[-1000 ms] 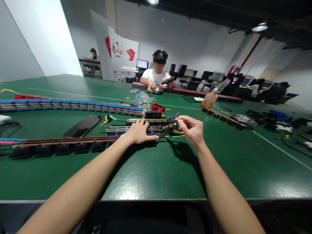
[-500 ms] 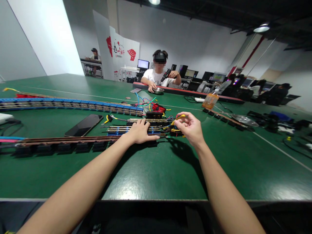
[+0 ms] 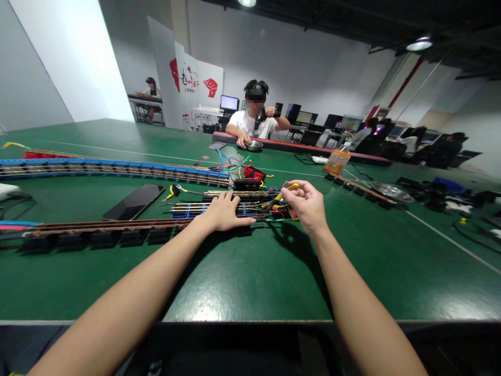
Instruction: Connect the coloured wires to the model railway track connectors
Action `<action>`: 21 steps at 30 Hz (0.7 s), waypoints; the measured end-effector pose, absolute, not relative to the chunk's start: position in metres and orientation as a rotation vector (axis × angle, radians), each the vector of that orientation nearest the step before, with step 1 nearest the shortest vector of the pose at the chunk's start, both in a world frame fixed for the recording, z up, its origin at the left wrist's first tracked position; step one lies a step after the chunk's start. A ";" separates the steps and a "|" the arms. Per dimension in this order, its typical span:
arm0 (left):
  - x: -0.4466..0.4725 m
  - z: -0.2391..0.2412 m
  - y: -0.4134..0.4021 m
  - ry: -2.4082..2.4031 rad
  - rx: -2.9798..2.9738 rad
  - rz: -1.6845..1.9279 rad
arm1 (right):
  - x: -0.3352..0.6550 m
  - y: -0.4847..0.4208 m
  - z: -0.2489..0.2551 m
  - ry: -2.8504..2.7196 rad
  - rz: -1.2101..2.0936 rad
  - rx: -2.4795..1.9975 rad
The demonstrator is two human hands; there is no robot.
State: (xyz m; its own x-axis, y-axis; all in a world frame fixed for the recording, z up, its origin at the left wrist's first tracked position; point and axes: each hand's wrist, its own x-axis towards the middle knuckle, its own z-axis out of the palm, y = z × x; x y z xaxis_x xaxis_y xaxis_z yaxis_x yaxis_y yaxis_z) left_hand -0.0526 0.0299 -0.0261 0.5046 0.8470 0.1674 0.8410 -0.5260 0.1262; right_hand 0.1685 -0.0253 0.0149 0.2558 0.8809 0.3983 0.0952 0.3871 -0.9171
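Note:
My left hand (image 3: 224,213) lies flat with its fingers spread, over a short blue-and-black rail piece (image 3: 188,210) with thin metal bars. Its thumb points right along the near edge of the piece. Yellow-and-black pliers (image 3: 288,189) are in my right hand (image 3: 308,206), thumb and fingers closed on the handles. Their dark jaws point left at the right end of the rail piece, among thin coloured wires. Exactly what the jaws touch is too small to tell. Just behind my left fingers is a black rail strip (image 3: 211,196).
A long brown rail (image 3: 97,225) on black blocks runs left, with a phone (image 3: 134,202) behind it. Farther back lie a curved blue track (image 3: 97,168) and a red connector (image 3: 254,173). Across the table, a person (image 3: 254,122) touches a metal bowl (image 3: 255,145). A bottle (image 3: 337,161) stands right.
The plier handles have spread a little apart in my right hand, which has shifted slightly. My left hand stays in place. The person opposite has raised the dark tool.

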 end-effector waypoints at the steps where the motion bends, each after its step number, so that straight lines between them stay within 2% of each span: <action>1: -0.053 -0.026 0.030 1.512 2.706 0.330 | 0.168 -0.025 0.015 -1.199 0.689 -1.053; 8: -0.053 -0.027 0.030 1.512 2.745 0.340 | 0.164 -0.028 0.015 -1.214 0.607 -1.092; 15: -0.053 -0.026 0.030 1.511 2.736 0.341 | 0.166 -0.027 0.007 -1.360 0.173 -1.211; 21: -0.053 -0.026 0.030 1.511 2.734 0.335 | 0.167 -0.029 0.006 -1.384 0.034 -1.283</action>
